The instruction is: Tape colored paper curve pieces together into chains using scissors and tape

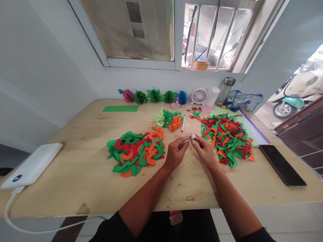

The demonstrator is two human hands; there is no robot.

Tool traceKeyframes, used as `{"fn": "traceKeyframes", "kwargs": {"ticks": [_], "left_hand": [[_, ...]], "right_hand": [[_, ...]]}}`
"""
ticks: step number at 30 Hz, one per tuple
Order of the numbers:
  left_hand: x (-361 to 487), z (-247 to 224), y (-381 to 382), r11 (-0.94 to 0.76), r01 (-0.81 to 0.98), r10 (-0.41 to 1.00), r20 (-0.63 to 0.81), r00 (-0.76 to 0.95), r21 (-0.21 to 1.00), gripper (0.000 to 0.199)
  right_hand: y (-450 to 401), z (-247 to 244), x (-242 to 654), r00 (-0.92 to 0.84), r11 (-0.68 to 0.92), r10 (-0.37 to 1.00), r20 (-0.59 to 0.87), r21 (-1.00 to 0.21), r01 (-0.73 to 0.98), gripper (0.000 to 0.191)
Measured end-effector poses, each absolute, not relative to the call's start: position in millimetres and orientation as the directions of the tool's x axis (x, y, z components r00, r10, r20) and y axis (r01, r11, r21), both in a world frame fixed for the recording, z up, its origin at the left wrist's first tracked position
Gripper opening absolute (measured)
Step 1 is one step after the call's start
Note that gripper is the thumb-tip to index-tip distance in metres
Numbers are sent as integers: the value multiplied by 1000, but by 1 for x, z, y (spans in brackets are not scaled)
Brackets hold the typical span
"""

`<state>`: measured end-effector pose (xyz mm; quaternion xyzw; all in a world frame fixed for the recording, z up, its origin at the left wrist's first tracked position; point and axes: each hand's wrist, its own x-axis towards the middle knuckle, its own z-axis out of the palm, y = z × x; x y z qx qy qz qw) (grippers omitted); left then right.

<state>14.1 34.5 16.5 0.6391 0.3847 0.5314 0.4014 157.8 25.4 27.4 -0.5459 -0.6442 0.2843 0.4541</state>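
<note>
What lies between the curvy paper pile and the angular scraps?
In the head view, the left hand and right hand, meeting at a small object, are between the curvy pile and scraps; a white pen lies farther back.

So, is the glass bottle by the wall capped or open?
Capped: the glass bottle has its silvery lid on top.

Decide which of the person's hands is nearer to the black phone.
Right. The right hand is left of the phone, with paper scraps between; the left hand is farther left, beside the right hand.
</note>
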Motion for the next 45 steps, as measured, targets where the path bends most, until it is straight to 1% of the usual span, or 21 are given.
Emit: {"fn": "traceKeyframes", "kwargs": {"ticks": [7,11,14,18,21,25,30,33,35,36,40,42,45], "left_hand": [[14,16,35,-388,97,918,374,132,917,29],[14,14,35,-410,129,909,391,146,903,30],[12,14,36,-447,168,892,425,151,879,29],[12,15,37,-471,267,882,456,119,841,30],[13,14,37,-484,304,874,470,123,820,32],[18,16,34,-475,347,878,458,135,809,34],[33,24,36,-429,448,903,381,198,785,33],[48,28,40,-365,514,930,284,232,777,28],[58,27,41,-345,505,934,236,267,791,22],[62,25,39,-357,475,925,236,297,804,23],[62,19,28,-440,354,881,321,346,825,25],[55,19,21,-441,336,885,342,316,832,21],[37,24,15,-418,369,908,370,196,830,18]], "right_hand": [[24,30,158,0,256,956,295,-829,497,30],[22,31,156,47,228,953,300,-810,540,32],[20,33,154,89,213,940,329,-772,599,32],[18,34,154,147,180,916,373,-709,682,33],[18,35,155,192,174,876,442,-663,729,34],[17,34,157,222,211,823,523,-644,735,34],[17,33,160,231,223,803,549,-637,738,34],[18,33,162,250,206,802,543,-643,737,35],[19,32,164,278,178,802,528,-657,733,36],[20,32,165,291,163,803,520,-662,731,37],[22,32,169,295,135,837,460,-697,704,38],[23,32,170,283,126,865,414,-726,676,38],[23,32,170,230,130,906,356,-750,648,39]]}}
